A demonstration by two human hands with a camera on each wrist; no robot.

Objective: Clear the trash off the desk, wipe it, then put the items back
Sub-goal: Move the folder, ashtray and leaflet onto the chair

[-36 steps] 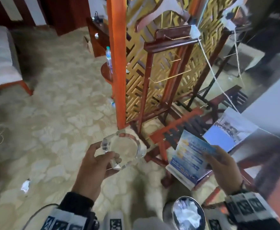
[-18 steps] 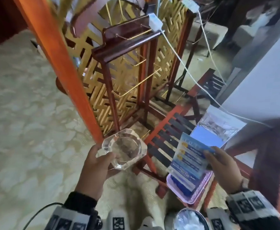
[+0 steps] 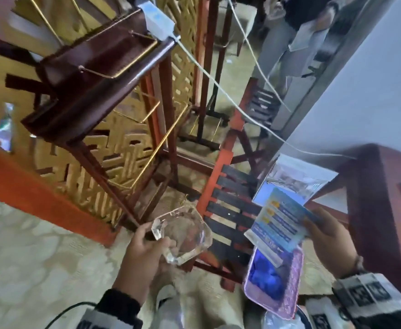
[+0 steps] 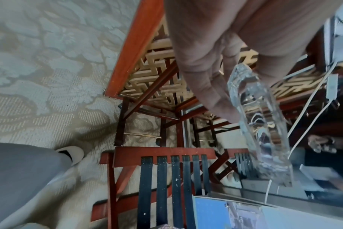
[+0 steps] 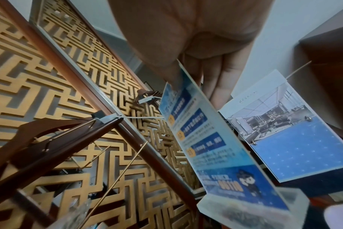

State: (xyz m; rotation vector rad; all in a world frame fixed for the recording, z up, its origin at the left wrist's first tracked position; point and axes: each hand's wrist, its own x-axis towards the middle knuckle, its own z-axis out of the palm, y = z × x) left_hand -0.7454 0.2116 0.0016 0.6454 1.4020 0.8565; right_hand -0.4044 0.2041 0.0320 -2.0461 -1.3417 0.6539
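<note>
We judge this the putting-back step. Our left hand (image 3: 145, 255) curls round the glass ashtray (image 3: 183, 236), held in the air to the left of the luggage rack (image 3: 230, 210); our right hand (image 3: 330, 241) pinches the blue sign card (image 3: 277, 224) above the rack's near right corner — the desk (image 3: 389, 186) lies further right. Next, both must swing over and be set down upright.

Clear faceted glass ashtray (image 3: 183, 236); glossy acrylic sign (image 3: 279, 224); varnished wooden rack (image 3: 92, 74).
</note>
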